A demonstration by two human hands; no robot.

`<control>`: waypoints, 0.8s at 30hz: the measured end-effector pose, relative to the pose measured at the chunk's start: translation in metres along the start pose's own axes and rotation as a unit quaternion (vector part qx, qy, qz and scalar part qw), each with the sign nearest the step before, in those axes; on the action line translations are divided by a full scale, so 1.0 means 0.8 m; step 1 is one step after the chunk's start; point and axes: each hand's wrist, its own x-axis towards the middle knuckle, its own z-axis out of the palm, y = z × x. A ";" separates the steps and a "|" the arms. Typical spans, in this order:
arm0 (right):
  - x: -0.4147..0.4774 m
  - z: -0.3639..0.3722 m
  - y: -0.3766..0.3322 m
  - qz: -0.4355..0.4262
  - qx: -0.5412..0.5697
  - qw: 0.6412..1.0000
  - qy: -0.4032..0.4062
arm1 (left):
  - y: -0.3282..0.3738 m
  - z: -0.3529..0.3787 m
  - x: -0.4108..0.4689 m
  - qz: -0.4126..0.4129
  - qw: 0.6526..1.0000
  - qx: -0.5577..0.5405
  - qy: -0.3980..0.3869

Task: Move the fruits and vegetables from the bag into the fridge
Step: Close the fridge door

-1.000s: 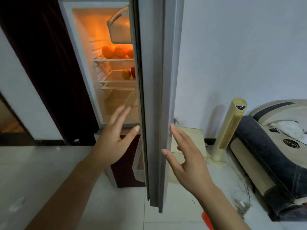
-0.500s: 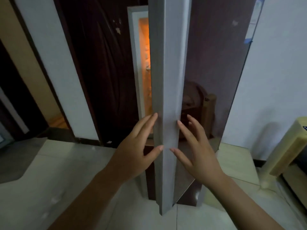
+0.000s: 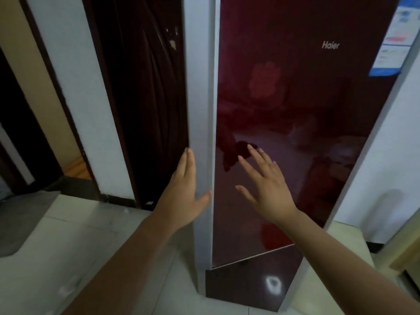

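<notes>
The fridge [image 3: 200, 92] stands in front of me with its glossy dark red upper door [image 3: 295, 137] shut against the grey side edge. No lit interior shows, so the fruit inside is hidden. My left hand [image 3: 184, 192] lies flat on the grey left side of the fridge, fingers straight and thumb out. My right hand [image 3: 266, 185] is spread, fingers apart, at the red door front; I cannot tell whether it touches. Neither hand holds anything. The bag is out of view.
A dark wooden door [image 3: 145, 98] and a white wall strip [image 3: 88, 98] stand left of the fridge. The lower fridge door [image 3: 250, 283] sits below. Pale floor tiles [image 3: 68, 258] lie underfoot. A white wall [image 3: 391, 167] is at the right.
The fridge door has swung from open to shut, hiding the lit shelves and fruit. Both hands stayed with the door's edge, the right one ending over the red front.
</notes>
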 end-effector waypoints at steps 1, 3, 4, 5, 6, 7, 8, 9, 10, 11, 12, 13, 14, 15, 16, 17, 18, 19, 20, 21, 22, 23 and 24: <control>0.010 0.010 0.008 0.010 -0.016 1.000 -0.003 | -0.009 0.002 0.013 -0.007 1.000 0.001 0.005; 0.028 0.028 0.023 0.020 -0.044 0.999 -0.006 | -0.026 0.007 0.037 -0.021 1.000 0.002 0.012; 0.035 0.038 0.030 0.020 -0.052 0.998 -0.006 | -0.033 0.010 0.049 -0.027 1.000 0.006 0.013; 0.043 0.046 0.037 0.015 -0.057 0.998 -0.005 | -0.040 0.014 0.059 -0.028 0.999 0.017 0.017; 0.051 0.054 0.043 0.010 -0.060 0.998 -0.002 | -0.046 0.017 0.071 -0.025 0.999 0.036 0.026; 0.058 0.060 0.049 0.004 -0.061 0.998 0.003 | -0.051 0.021 0.082 -0.017 0.997 0.065 0.040; 0.066 0.066 0.056 -0.001 -0.062 0.998 0.011 | -0.056 0.026 0.094 -0.002 0.993 0.103 0.056; 0.074 0.071 0.063 -0.006 -0.062 0.998 0.020 | -0.060 0.032 0.106 0.019 0.987 0.143 0.070; 0.082 0.076 0.070 -0.009 -0.062 0.998 0.029 | -0.063 0.038 0.120 0.038 0.981 0.173 0.077; 0.089 0.080 0.078 -0.011 -0.062 0.997 0.036 | -0.065 0.045 0.134 0.053 0.977 0.191 0.077; 0.096 0.084 0.087 -0.012 -0.062 0.997 0.041 | -0.067 0.053 0.148 0.064 0.975 0.200 0.075; 0.101 0.088 0.096 -0.011 -0.064 0.997 0.046 | -0.068 0.062 0.163 0.070 0.974 0.203 0.073; 0.106 0.091 0.105 -0.010 -0.068 0.996 0.048 | -0.069 0.070 0.176 0.072 0.974 0.202 0.070; 0.110 0.094 0.114 -0.009 -0.072 0.996 0.051 | -0.071 0.078 0.187 0.070 0.975 0.201 0.067; 0.114 0.096 0.122 -0.008 -0.076 0.996 0.054 | -0.074 0.085 0.198 0.067 0.975 0.203 0.065; 0.118 0.099 0.130 -0.008 -0.079 0.995 0.056 | -0.077 0.091 0.208 0.065 0.974 0.205 0.064; 0.122 0.102 0.136 -0.009 -0.083 0.995 0.056 | -0.082 0.096 0.217 0.064 0.974 0.207 0.062; 0.126 0.105 0.141 -0.010 -0.087 0.994 0.057 | -0.087 0.099 0.226 0.064 0.974 0.210 0.060; 0.130 0.108 0.145 -0.009 -0.090 0.994 0.060 | -0.092 0.101 0.235 0.065 0.973 0.215 0.057; 0.134 0.111 0.147 -0.008 -0.091 0.994 0.062 | -0.097 0.103 0.243 0.067 0.972 0.219 0.054; 0.138 0.115 0.148 -0.005 -0.094 0.994 0.063 | -0.103 0.104 0.249 0.070 0.971 0.224 0.052; 0.141 0.118 0.149 -0.001 -0.098 0.993 0.064 | -0.107 0.106 0.256 0.072 0.970 0.229 0.051; 0.143 0.121 0.150 0.003 -0.104 0.993 0.064 | -0.112 0.109 0.261 0.072 0.969 0.232 0.051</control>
